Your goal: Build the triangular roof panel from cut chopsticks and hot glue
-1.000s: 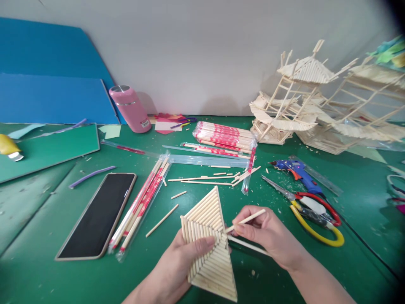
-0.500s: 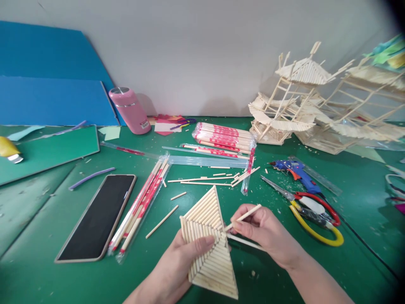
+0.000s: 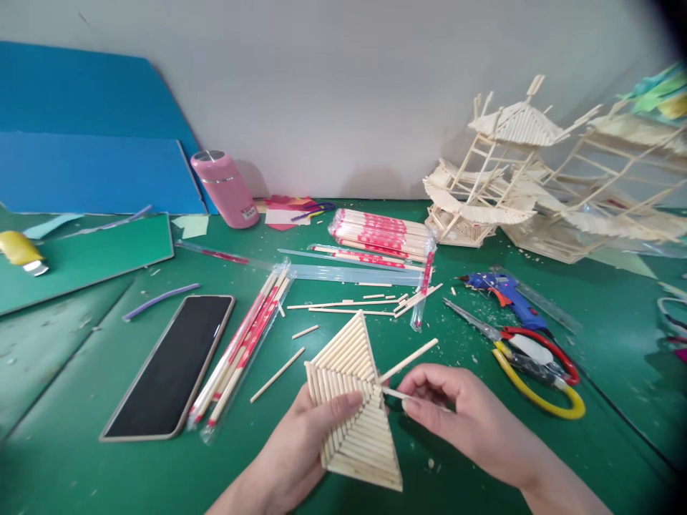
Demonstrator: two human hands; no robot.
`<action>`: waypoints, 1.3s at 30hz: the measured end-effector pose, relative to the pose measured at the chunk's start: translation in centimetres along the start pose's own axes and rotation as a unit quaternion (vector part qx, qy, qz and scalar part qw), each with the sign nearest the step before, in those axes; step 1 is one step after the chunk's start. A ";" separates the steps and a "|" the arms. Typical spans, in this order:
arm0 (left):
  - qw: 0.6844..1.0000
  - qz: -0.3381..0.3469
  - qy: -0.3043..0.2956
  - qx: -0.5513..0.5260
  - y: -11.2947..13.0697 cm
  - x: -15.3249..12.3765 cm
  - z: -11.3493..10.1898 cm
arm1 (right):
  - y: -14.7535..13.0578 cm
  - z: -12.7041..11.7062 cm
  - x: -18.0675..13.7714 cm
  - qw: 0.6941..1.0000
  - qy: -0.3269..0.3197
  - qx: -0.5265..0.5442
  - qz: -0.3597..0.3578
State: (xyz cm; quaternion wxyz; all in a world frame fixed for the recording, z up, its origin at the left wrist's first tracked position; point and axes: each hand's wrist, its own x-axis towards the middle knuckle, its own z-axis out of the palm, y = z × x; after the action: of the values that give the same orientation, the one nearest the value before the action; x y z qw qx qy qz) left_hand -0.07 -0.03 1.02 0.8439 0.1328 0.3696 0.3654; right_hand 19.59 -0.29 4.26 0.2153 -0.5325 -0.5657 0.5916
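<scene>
My left hand (image 3: 305, 443) grips a pyramid-shaped roof piece (image 3: 354, 390) made of glued wooden sticks, thumb pressed on its front face. To its right, my right hand (image 3: 461, 415) pinches a thin wooden stick (image 3: 394, 393) whose tip touches the roof's right edge. A second stick (image 3: 411, 359) slants up from the same spot, above my right fingers; whether those fingers hold it I cannot tell. Both hands hover just above the green table (image 3: 64, 429).
A black phone (image 3: 172, 365) lies at left beside wrapped chopsticks (image 3: 241, 347). More chopstick packs (image 3: 378, 232), a pink bottle (image 3: 225, 187), a blue glue gun (image 3: 504, 290), scissors (image 3: 531, 357) and stick-built pagoda models (image 3: 499, 172) stand around. Blue boards (image 3: 91, 172) lean at back left.
My right hand has dropped lower and shifted its pinch from the upper slanted stick to the lower stick. The roof piece has barely moved.
</scene>
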 end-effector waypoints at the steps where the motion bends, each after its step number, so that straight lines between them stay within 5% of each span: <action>1: 1.000 0.000 -0.001 0.000 0.0 0.0 0.0 | 0.1 0.2 0.0 1.000 0.007 -0.007 -0.003; 13: 1.000 -0.007 0.004 -0.002 -0.3 0.0 0.1 | 0.3 1.0 0.2 0.996 0.061 -0.056 -0.020; 39: 1.000 -0.005 0.017 0.010 -0.1 0.2 0.0 | 0.0 1.2 0.5 0.996 0.065 -0.051 -0.020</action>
State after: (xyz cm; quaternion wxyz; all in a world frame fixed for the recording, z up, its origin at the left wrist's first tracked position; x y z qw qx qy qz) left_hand 0.07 0.03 0.87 0.8379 0.1331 0.3888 0.3593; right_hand 18.37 -0.36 3.80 0.2358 -0.5684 -0.5908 0.5217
